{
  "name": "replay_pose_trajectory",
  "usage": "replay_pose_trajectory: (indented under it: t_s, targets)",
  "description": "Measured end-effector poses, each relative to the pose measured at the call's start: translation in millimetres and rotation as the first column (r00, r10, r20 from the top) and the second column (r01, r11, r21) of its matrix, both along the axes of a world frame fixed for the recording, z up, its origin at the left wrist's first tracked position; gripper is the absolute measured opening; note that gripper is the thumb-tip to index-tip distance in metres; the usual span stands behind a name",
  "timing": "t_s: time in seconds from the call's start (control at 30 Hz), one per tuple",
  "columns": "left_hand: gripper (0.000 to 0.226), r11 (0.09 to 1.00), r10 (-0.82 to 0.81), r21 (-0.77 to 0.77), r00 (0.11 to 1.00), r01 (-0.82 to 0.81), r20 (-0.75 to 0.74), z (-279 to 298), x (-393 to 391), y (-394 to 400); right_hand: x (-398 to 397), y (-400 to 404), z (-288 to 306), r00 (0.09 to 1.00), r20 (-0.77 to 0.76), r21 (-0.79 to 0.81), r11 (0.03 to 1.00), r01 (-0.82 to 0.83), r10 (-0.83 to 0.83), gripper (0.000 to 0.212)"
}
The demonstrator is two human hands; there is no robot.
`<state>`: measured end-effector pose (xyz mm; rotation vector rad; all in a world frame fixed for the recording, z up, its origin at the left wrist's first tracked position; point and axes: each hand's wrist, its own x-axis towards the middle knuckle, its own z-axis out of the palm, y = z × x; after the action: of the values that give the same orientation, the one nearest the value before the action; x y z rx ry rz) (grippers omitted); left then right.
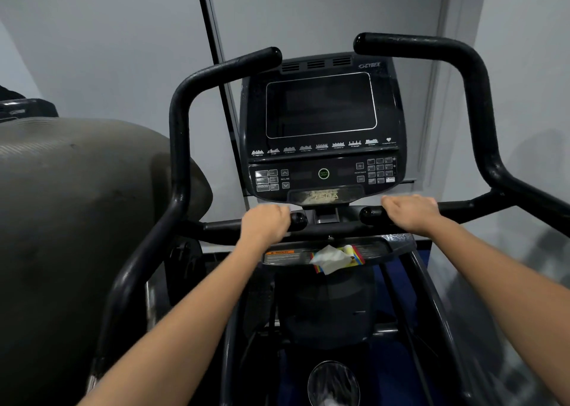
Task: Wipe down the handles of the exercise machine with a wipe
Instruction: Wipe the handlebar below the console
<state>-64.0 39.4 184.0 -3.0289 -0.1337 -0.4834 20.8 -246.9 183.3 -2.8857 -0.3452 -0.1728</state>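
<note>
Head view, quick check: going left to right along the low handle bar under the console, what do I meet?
Left hand gripping the left inner handle → center post under the console → right inner handle → right hand gripping it. The wipe lies on the tray below, nearer you.

White wipe (330, 258) crumpled on tray — black handles (374, 213) horizontal, gripped.

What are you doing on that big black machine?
A person stands at the exercise machine. The left hand grips the short left handle under the console, and the right hand grips the short right handle. A crumpled white wipe lies on the small tray just below the hands; neither hand holds it right now.
</note>
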Motion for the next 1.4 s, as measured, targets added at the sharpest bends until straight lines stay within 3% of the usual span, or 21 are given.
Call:
replay_pose_trajectory:
  t_s: [0.13, 0.3, 0.37, 0.47, 0.53, 0.6, 0.73, 0.83, 0.9, 0.97, 1.03, 1.1, 1.2, 1.3, 1.4]
  targets:
    - [0.033, 0.961, -0.25, -0.048, 0.93, 0.272, 0.271, -33.7, -22.6, -7.8, 0.8, -2.0, -3.4, 0.999, 0.047, -0.007, 1.0, -0.025, 0.025, 0.049]
    - [0.038, 0.982, -0.174, -0.007, 0.923, 0.188, 0.343, -44.1, -39.3, 61.6, 2.5, -4.2, -6.5, 0.994, 0.102, -0.016, 0.999, -0.042, 0.043, 0.046]
    - [0.04, 0.992, -0.072, -0.083, 0.958, 0.099, 0.278, -28.7, -37.5, 71.0, 4.8, -2.9, -6.9, 0.995, 0.097, -0.036, 0.999, -0.035, 0.039, 0.047]
    - [0.029, 0.998, 0.067, 0.002, 0.998, -0.067, -0.016, -5.8, -9.2, 56.5, 7.8, -2.5, -7.1, 0.995, 0.094, -0.06, 0.998, -0.031, 0.037, 0.048]
    - [0.03, 0.995, 0.1, 0.02, 0.989, -0.098, -0.109, 2.3, 3.0, 33.6, 10.0, -2.8, -7.6, 0.996, 0.079, -0.073, 0.997, -0.03, 0.035, 0.05]
    - [0.026, 0.997, 0.002, 0.08, 1.0, -0.003, 0.012, -4.9, -0.3, 7.8, 11.4, -3.8, -8.0, 0.996, 0.076, -0.072, 0.997, -0.033, 0.038, 0.05]
    - [0.032, 0.963, -0.252, -0.015, 0.923, 0.267, 0.291, -36.2, -30.5, 5.2, 9.5, -6.1, -10.4, 0.993, 0.103, -0.03, 0.998, -0.057, 0.06, 0.049]
    - [0.041, 0.973, -0.208, -0.022, 0.915, 0.229, 0.346, -48.0, -38.7, 57.6, 8.0, -7.3, -11.3, 0.992, 0.116, -0.038, 0.998, -0.053, 0.057, 0.049]
    - [0.051, 0.99, -0.056, -0.11, 0.954, 0.092, 0.294, -37.0, -41.6, 83.0, 8.9, -6.4, -11.2, 0.993, 0.111, -0.065, 0.997, -0.04, 0.047, 0.05]
    - [0.046, 0.991, 0.084, -0.113, 0.989, -0.07, 0.119, -18.8, -31.2, 88.8, 9.8, -4.9, -10.1, 0.994, 0.101, -0.082, 0.996, -0.03, 0.039, 0.049]
    - [0.04, 0.982, 0.16, -0.083, 0.983, -0.168, -0.094, -1.5, -13.7, 73.2, 9.9, -3.5, -9.0, 0.996, 0.088, -0.087, 0.996, -0.026, 0.034, 0.048]
    - [0.043, 0.97, 0.184, -0.122, 0.965, -0.209, -0.185, 8.4, -1.8, 46.4, 10.7, -3.1, -9.5, 0.996, 0.089, -0.088, 0.996, -0.023, 0.031, 0.049]
    - [0.029, 1.0, -0.006, -0.027, 0.999, 0.007, 0.044, -5.7, -2.7, 6.2, 11.9, -4.1, -10.8, 0.995, 0.095, -0.077, 0.997, -0.019, 0.026, 0.048]
    - [0.032, 0.962, -0.212, -0.106, 0.931, 0.253, 0.297, -29.1, -23.6, 0.9, 10.4, -4.9, -11.1, 0.994, 0.102, -0.06, 0.998, -0.027, 0.033, 0.049]
    - [0.036, 0.959, -0.263, -0.012, 0.907, 0.282, 0.328, -47.9, -33.3, 37.2, 9.9, -5.8, -11.6, 0.993, 0.115, -0.062, 0.998, -0.026, 0.033, 0.051]
